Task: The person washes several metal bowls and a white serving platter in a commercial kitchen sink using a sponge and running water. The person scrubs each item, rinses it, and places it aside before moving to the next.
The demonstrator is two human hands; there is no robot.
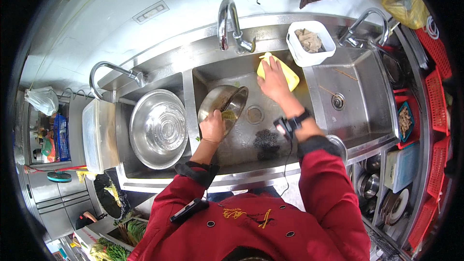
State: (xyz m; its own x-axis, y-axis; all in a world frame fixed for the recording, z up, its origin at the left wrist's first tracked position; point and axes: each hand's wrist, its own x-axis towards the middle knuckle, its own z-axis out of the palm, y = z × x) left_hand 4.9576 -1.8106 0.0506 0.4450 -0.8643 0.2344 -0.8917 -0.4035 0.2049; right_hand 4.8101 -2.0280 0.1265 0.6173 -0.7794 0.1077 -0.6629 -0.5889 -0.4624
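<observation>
My left hand [212,127] grips the near rim of a steel bowl [216,98], which is tilted on its side in the middle sink basin [235,159]. Something yellowish-green [229,115] shows inside the bowl beside my fingers; I cannot tell what it is. At the far right corner of that basin, my right hand [272,81] has its fingers around a yellow plastic bottle [291,76] with a pale pump or cap. Part of the bottle is hidden under the hand. The round drain [255,114] lies between my hands.
A large steel basin [158,128] fills the left sink. A white tub [311,58] holding brownish cloth-like pieces stands on the right divider. Chrome faucets [237,25] rise behind. Two thin sticks [346,74] lie in the right sink. Red crates [436,98] line the far right.
</observation>
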